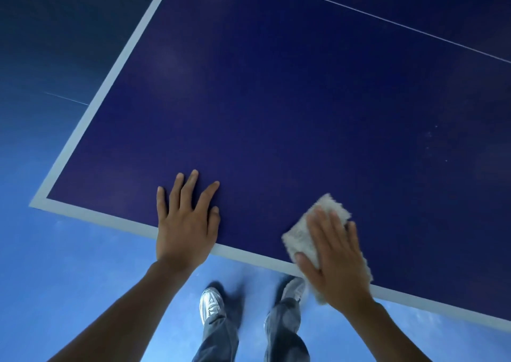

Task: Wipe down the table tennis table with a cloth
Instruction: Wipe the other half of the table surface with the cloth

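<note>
Under the right hand (336,253), flat with straight fingers, a cloth (312,230) lies pressed to the tabletop (276,98). Beside it, the left hand (186,217) rests spread, holding nothing.

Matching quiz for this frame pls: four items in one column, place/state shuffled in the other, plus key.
Column A
1. left hand
2. right hand
3. cloth
4. shoes

Column B
a. on the floor, below the near edge of the table
b. flat on the bare table, fingers spread
c. pressing flat on the cloth
d. under a hand, at the table's near edge

Pairs: 1-b, 2-c, 3-d, 4-a
</note>
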